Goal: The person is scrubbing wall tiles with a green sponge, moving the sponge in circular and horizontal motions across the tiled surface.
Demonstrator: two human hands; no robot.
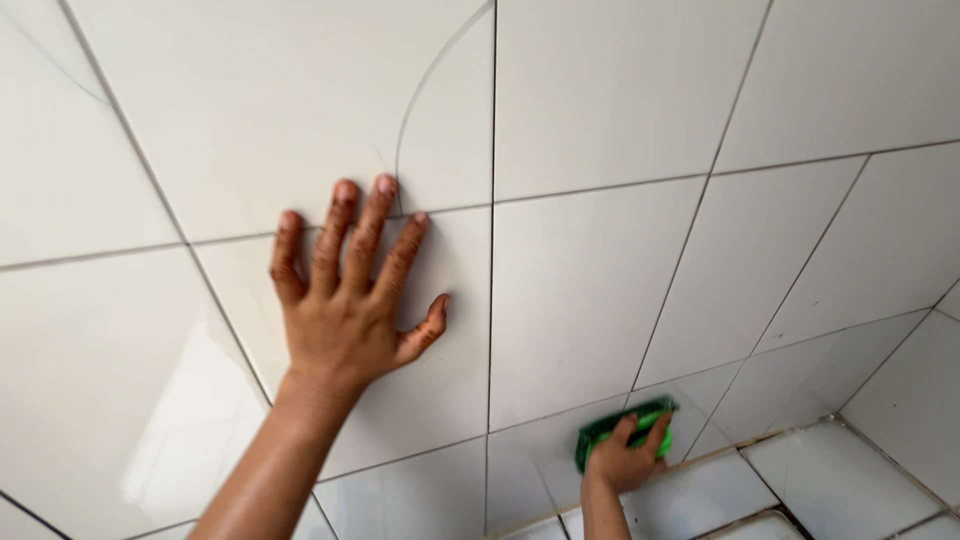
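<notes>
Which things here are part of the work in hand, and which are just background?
In use:
- left hand, flat on the white tiled wall
- right hand, pressing the green scrub pad on the wall's lowest tiles

Background:
- tiled floor
- curved crack in an upper tile

- Bright, even daylight across the white wall tiles [580,290].
- A broad soft glare patch sits on the glossy tile at the lower left edge.
- A faint shadow lies under the left hand [345,300].
- Focus is sharp in the middle; tile lines bow and slant toward the edges.
</notes>
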